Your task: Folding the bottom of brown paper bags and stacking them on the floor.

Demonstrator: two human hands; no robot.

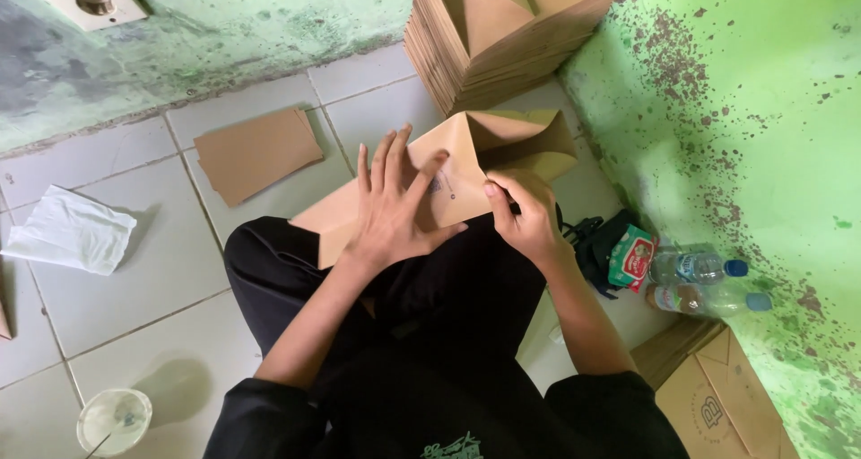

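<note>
The brown paper bag (448, 185) is lying across the person's lap. The left hand (395, 208) is pressing flat on it, fingers spread. The right hand (525, 217) is pinching its folded edge. Beyond, a stack of bags (489, 37) is standing against the green wall (762, 109).

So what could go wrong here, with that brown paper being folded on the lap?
The brown paper piece rests on the knee, not on a flat surface, so a crease may go crooked under the left hand. The right hand pinches only one edge, so the open flap could slip. The tall stack of folded paper stands close behind and might get knocked.
</note>
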